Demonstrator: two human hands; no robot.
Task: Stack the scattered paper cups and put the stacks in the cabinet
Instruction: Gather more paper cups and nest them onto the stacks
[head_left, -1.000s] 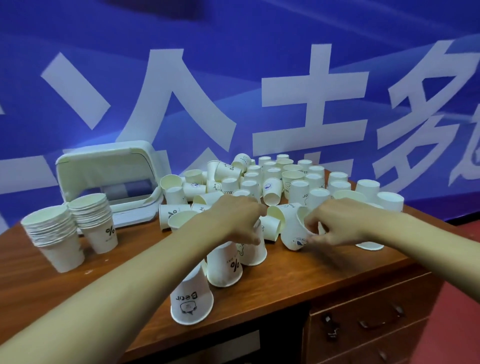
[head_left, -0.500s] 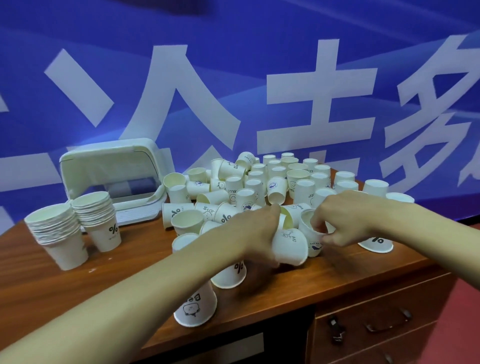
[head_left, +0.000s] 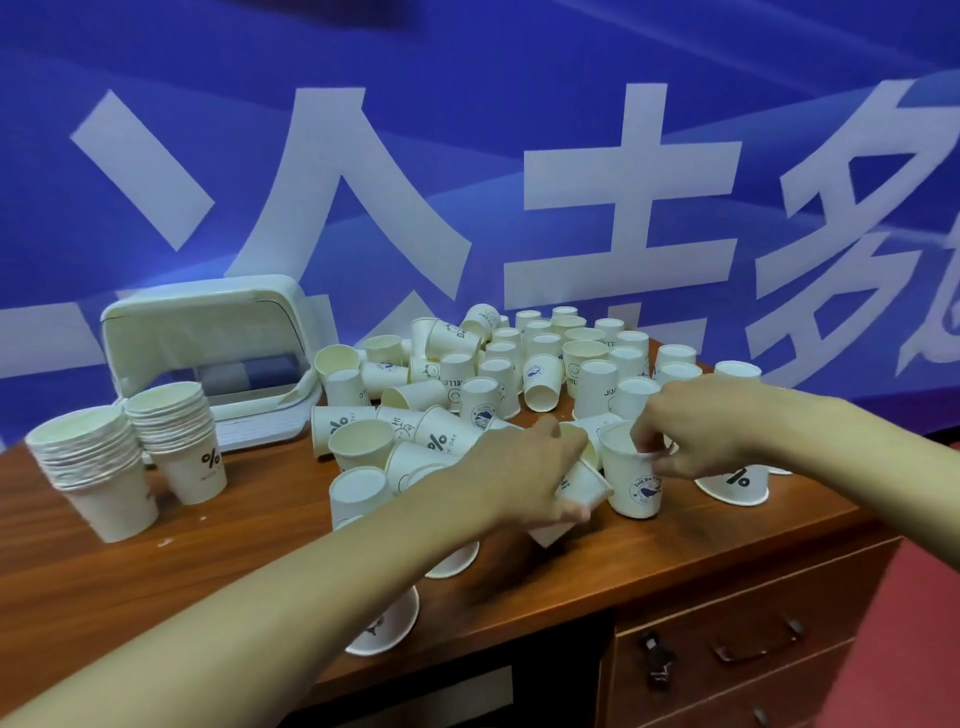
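1. Nearest the viewer, an inverted cup stands at the front edge of the desk, partly covered by the left forearm. It is best left alone until the step in hand is finished.

2. Just beyond it, a tilted cup is gripped in the curled fingers of the left hand. Just beside it, an upright cup with a blue print is pinched at the rim by the thumb and fingertips of the right hand.

3. The step in hand is judged to be nesting one cup into the other. The tilted cup should be brought upright over the open mouth and lowered base first. The rim pinch should be kept light (thin paper goes oval under pressure, and an oval mouth will not accept a base). The cup should be seated, not forced.

4. Farther left, two finished stacks stand side by side, where the new pair can be added.

5. Beyond the hands, many loose cups lie upright, inverted and on their sides, so most of the task is judged to remain.

6. At the rear left sits a white lidded container, in front of a blue banner.
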